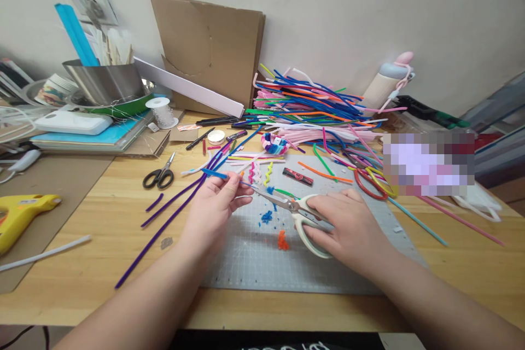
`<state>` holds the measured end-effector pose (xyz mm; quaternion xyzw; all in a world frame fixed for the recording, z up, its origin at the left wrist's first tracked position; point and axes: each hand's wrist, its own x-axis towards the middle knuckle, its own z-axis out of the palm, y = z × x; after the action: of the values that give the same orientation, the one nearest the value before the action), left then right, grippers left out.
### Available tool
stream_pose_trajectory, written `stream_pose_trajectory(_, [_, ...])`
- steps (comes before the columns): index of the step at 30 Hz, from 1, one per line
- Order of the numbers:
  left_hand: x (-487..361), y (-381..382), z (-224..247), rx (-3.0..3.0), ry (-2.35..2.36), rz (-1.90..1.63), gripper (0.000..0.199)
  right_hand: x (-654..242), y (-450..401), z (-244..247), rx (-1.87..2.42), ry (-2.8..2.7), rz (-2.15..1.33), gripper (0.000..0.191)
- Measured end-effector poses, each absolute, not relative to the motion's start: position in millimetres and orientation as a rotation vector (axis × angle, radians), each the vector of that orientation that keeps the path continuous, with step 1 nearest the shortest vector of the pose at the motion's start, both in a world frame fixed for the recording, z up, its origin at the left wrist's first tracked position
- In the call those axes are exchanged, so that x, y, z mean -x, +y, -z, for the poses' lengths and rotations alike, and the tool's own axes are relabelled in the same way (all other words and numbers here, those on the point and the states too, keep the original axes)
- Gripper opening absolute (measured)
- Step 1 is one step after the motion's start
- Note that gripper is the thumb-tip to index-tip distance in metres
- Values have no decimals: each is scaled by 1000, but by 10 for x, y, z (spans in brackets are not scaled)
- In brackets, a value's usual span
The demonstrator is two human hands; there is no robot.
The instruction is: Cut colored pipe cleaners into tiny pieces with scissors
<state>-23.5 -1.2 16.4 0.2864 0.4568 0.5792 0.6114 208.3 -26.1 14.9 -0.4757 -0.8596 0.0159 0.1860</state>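
Note:
My left hand (pixel 221 197) pinches a blue pipe cleaner (pixel 215 173), whose tip points right, toward the scissors. In my right hand (pixel 344 224) are white-handled scissors (pixel 305 224), with thumb and fingers in the loops. The blades reach to the tip of the blue pipe cleaner; whether they touch it I cannot make out. Below the blades, a small heap of blue fluff (pixel 266 217) and a clump of orange fluff (pixel 283 240) lie on the grey cutting mat (pixel 246 268). Pink, white and yellow wavy pieces (pixel 268 174) lie behind my hands.
Purple pipe cleaners (pixel 151 246) lie left of my left arm, near black-handled scissors (pixel 159 175). A yellow glue gun (pixel 24 219) rests at far left. Behind the mat is a big pile of coloured pipe cleaners (pixel 311 104), beside leaning cardboard (pixel 209 49) and a bottle (pixel 385 82).

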Motion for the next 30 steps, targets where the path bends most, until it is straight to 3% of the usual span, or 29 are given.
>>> stream_pose_trajectory(30, [246, -10, -180, -660, 1047, -1332, 22, -2100, -268, -136, 1294, -2411, -123, 13])
